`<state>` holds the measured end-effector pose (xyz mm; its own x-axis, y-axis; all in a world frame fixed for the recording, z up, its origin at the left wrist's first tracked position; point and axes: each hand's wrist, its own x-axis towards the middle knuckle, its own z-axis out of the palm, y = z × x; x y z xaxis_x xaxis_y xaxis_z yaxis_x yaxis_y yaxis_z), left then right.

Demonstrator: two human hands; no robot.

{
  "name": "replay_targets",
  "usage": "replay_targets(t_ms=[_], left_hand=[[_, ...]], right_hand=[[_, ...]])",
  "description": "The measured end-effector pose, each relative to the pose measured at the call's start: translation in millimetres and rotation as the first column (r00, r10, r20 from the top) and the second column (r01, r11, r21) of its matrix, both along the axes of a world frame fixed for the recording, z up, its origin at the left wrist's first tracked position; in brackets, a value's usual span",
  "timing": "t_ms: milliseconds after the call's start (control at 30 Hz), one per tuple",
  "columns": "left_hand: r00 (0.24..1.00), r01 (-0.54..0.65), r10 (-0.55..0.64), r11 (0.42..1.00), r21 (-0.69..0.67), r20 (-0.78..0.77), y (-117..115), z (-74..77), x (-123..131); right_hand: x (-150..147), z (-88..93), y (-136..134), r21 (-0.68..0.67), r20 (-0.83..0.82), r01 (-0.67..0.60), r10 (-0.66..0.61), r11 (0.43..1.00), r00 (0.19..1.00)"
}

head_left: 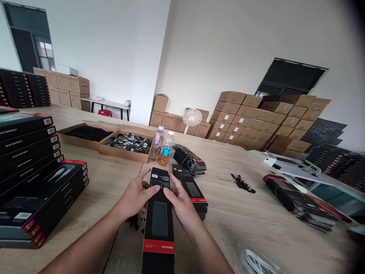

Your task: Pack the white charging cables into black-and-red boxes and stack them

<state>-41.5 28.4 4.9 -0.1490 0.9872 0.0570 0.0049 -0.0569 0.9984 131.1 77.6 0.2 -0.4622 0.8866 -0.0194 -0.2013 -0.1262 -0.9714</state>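
A long, narrow black cardboard box (159,219) with a red band and a grey rectangular panel is held upright in front of me, its lower end running out of view. My left hand (137,195) grips its left side, thumb pressed on the front near the top. On the opposite side my right hand (180,201) holds it the same way, both thumbs almost meeting. Just right of the box lies a stack of similar flat black packages (196,190). Small black pieces (134,222) are scattered on the table behind my left wrist.
Two bottles (165,150) stand beyond the box, beside open cartons (125,152) of small parts. Black boxes (25,152) pile up at the left. Banded black packages (299,201) and a bagged white cable (256,260) lie right. Brown cartons (242,118) and a fan (192,117) are behind.
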Motion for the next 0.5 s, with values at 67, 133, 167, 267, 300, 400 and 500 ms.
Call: replay_targets(t_ms=[67,133,167,267,300,400,500], left_hand=[[0.999,0.039,-0.040,0.999,0.036,0.024,0.8,-1.0,-0.3],[0.995,0.070,-0.076,0.993,0.098,0.057,2.5,-2.5,-0.7],[0.994,0.075,-0.085,0.988,0.134,0.069,3.4,-3.2,-0.8],[0.995,0.070,-0.084,0.974,0.217,0.054,5.0,-4.8,-1.3],[0.995,0.082,-0.093,0.970,0.228,0.038,4.8,-4.9,-1.4],[0.987,0.160,-0.163,0.963,0.215,-0.005,2.3,-3.3,-1.4],[0.986,0.168,-0.163,0.965,0.202,-0.043,-1.2,0.0,-0.7]], right_hand=[[-0.1,2.4,-2.4,-0.008,-0.031,-0.039,0.039,0.999,0.999],[-1.1,3.1,-4.3,-0.005,-0.060,-0.065,0.065,0.998,0.996],[-1.8,2.7,-4.6,-0.003,-0.069,-0.080,0.079,0.997,0.994],[-3.8,-0.3,-3.2,0.002,-0.064,-0.104,0.104,0.995,0.992],[-4.0,-1.6,-1.9,0.007,-0.048,-0.099,0.100,0.995,0.994],[-3.2,-4.3,2.7,0.047,0.005,-0.027,0.027,0.999,1.000],[-0.6,-4.1,6.3,0.098,0.016,0.099,-0.101,0.990,0.995]])
